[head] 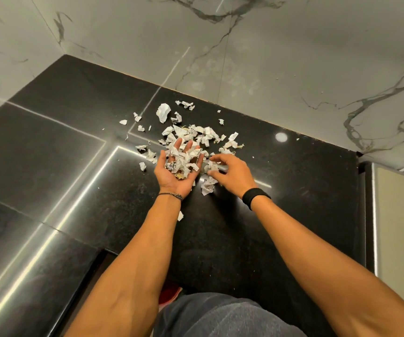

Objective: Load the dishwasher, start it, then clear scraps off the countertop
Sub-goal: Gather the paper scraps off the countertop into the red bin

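Torn white paper scraps lie scattered on the black stone countertop near the back wall. My left hand is held palm up just above the counter, cupped around a heap of scraps. Right beside it, my right hand is palm down, its fingers pinched on a few scraps next to the left palm. More scraps lie below the right hand and one lies by my left wrist.
A grey marble wall rises behind and to the left of the counter corner. The counter ends on the right at a black edge with a beige surface beyond. The counter's front edge steps in at lower left.
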A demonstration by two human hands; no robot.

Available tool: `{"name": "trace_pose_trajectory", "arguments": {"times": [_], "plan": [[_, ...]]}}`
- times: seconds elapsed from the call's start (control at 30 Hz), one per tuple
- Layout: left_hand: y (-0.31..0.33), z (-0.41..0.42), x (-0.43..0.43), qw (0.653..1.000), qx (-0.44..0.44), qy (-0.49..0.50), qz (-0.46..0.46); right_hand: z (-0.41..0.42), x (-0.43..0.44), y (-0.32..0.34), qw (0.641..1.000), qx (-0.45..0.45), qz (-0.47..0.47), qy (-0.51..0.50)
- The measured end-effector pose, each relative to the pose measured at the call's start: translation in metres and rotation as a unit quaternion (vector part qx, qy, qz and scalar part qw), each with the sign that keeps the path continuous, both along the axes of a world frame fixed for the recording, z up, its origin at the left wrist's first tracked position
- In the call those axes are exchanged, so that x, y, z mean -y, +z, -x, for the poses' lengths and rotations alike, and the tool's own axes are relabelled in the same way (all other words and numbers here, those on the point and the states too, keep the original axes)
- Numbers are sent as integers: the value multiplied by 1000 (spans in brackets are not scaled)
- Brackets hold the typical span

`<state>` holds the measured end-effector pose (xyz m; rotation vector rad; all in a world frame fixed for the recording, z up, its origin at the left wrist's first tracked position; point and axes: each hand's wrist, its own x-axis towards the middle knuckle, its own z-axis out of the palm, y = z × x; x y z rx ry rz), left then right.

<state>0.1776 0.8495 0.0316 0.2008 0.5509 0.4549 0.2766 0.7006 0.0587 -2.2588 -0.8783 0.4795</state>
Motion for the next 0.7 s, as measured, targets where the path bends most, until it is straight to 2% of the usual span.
{"name": "trace_pose_trajectory", "arguments": {"times": [0.17,0.4,0.5,0.6,0.7], "plan": [[-1,16,2,1000,-4,17,-5,11,-7,-18,974,75,156,143],[3,25,4,999,-24,20,-10,23,-2,-18,952,193,130,201],[3,23,4,999,-33,17,-14,24,2,-12,969,162,107,155],[1,20,4,999,-39,17,-21,24,4,-1,997,70,24,32],[0,15,5,998,-49,22,-23,23,-1,14,997,27,-68,-25]]}}
